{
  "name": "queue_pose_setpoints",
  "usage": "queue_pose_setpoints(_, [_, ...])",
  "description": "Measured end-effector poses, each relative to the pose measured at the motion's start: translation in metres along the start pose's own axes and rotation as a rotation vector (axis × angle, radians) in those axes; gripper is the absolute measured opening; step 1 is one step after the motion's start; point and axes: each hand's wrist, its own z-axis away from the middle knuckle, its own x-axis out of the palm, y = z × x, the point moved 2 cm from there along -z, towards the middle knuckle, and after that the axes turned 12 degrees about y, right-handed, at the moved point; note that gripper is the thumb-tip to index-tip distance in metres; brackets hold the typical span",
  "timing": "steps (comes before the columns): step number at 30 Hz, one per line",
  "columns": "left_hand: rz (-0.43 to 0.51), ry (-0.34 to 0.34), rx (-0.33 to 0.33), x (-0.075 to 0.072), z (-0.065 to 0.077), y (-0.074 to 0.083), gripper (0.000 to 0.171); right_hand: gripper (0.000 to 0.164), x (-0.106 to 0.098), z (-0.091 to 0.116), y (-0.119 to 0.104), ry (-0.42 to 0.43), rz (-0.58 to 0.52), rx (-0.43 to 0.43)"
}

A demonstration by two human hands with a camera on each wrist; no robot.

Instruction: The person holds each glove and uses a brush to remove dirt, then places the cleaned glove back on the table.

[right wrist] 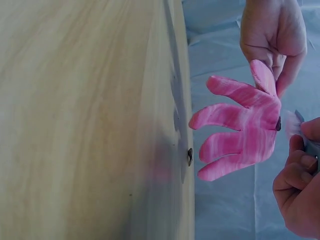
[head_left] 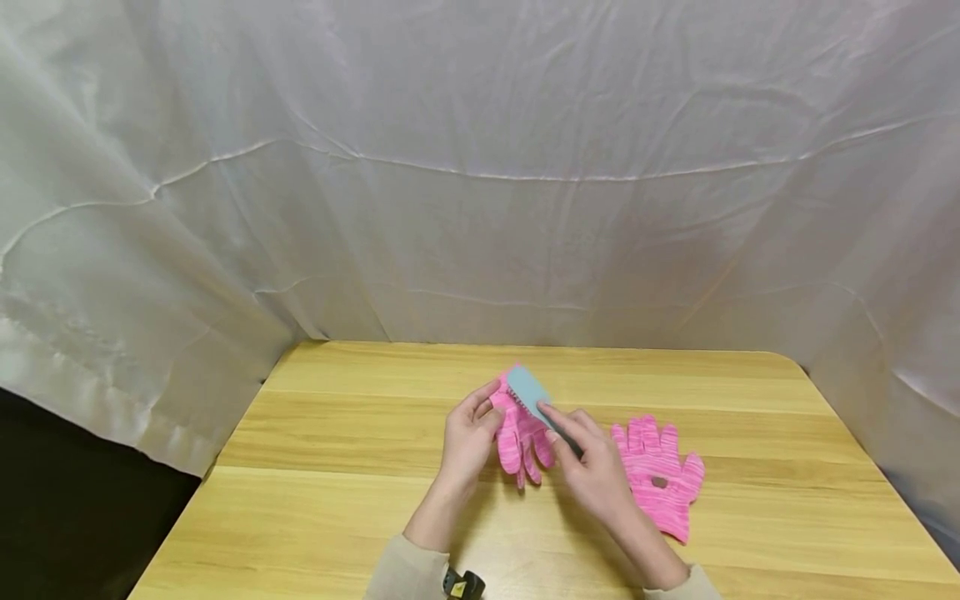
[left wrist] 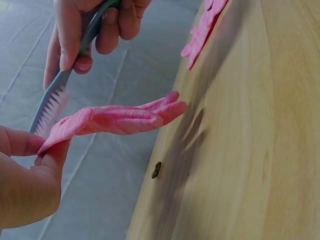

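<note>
Above the table, my left hand (head_left: pixel 467 442) pinches a pink knit glove (head_left: pixel 509 446) between thumb and fingers at its cuff end. The glove's fingers hang away from the hand, and a dark spot shows at its edge in the right wrist view. My right hand (head_left: pixel 597 473) grips the dark handle of a blue-grey brush (head_left: pixel 528 387), index finger laid along its back. Pale bristles (left wrist: pixel 52 111) face the glove, close against it; exact contact is hard to tell. A second pink glove (head_left: pixel 667 507) lies flat on the table, bearing a brown spot (head_left: pixel 659 482).
The wooden table (head_left: pixel 337 433) ends at grey curtains (head_left: pixel 480 242) behind and at both sides. A small dark bit (left wrist: pixel 156 169) lies near the table's edge in the left wrist view. A dark watch or strap (head_left: pixel 463 585) sits at the left sleeve.
</note>
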Motion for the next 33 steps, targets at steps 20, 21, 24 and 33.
queue_pose_setpoints(20, [0.043,0.02,0.006,0.0001,-0.0004,0.0024,0.047,0.045,0.0005,0.0009,0.0035,-0.015,0.109,0.047])
queue_pose_setpoints(21, [0.046,0.02,0.007,0.0,-0.0005,0.0026,0.047,0.045,0.0005,0.0009,0.0036,-0.014,0.11,0.049])
queue_pose_setpoints(24, [0.053,0.018,0.007,0.0,-0.0005,0.0028,0.047,0.045,0.0004,0.0008,0.004,-0.015,0.11,0.057])
queue_pose_setpoints(33, [0.059,0.017,0.013,-0.0003,0.0,0.0031,0.047,0.045,-0.0003,0.0009,0.0039,-0.021,0.121,0.077])
